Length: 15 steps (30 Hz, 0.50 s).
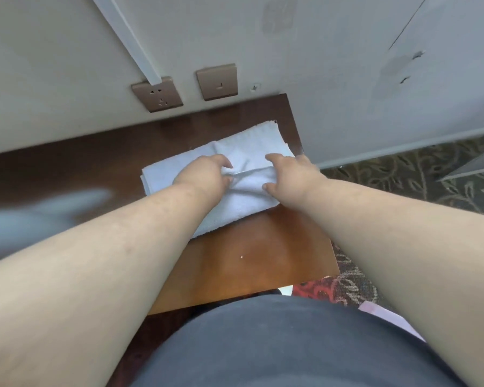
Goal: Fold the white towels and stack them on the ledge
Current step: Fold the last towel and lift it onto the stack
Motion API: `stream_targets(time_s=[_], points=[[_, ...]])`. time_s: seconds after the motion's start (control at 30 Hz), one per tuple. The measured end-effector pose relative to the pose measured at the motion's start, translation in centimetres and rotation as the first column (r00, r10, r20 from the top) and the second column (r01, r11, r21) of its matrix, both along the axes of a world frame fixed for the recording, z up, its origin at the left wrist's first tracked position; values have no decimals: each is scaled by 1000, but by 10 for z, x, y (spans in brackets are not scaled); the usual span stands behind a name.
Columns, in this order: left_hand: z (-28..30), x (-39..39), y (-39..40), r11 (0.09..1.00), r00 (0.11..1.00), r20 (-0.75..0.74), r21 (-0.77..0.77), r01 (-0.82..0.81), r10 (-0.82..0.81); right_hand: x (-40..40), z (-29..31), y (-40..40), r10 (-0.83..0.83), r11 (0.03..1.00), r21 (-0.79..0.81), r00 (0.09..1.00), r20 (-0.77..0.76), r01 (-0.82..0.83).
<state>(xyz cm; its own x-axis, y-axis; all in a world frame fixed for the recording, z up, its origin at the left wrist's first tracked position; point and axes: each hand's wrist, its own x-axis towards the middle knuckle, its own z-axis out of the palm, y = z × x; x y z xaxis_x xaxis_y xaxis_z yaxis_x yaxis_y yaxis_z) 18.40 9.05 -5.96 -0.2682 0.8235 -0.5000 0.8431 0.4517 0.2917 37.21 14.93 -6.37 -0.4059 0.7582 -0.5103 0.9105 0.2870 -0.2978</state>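
Nearest the camera: a dark grey garment [277,344] over the person's torso fills the bottom of the view, with both bare forearms reaching forward from it.
Left hand: the left hand [204,174] lies on the towel, its fingers curled and pinching a raised fold of cloth at the middle.
Right hand: the right hand [291,174] faces it from just beside, thumb and fingers curled around the same ridge of cloth from the other side.
Task's thing: a white terry-cloth towel [243,146], already partly folded into a rough rectangle, lies on the brown polished wooden ledge [249,261], near its far end and close to the wall.
Backdrop: two bronze wall plates, a socket [157,94] and a switch [217,81], sit on the pale wall just above the ledge; patterned carpet [430,174] shows to the right.
Step in hand: apparently gathering the middle crease to make the next fold.
Doing it well: lift the ridge evenly with both hands, carry it over so the edges meet, then flatten from the crease outward so no wrinkles get trapped.
Risk: a lopsided pull would skew the corners and make the stack uneven.
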Motion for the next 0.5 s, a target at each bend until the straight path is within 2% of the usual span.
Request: stream_targets(time_s=[0.1,0.17,0.23,0.33,0.4,0.5], points=[[6,2,12,994,1000,5,109,-7,7,6,-6,13,-1,999,40,999,37,-1],[10,5,22,986,999,41,163,-31,25,15,-11,18,-47,997,55,999,3,47],[13,9,34,974,987,145,203,-103,74,26,-15,20,-145,989,21,988,-58,146],[16,15,59,948,917,373,219,-232,138,41,-20,20,-260,965,-16,964,-44,260],[15,18,75,955,894,431,194,-223,121,48,-24,18,-340,939,-71,940,-24,338],[4,22,90,974,920,391,193,-122,37,57,-32,13,-442,887,-148,897,-5,437]])
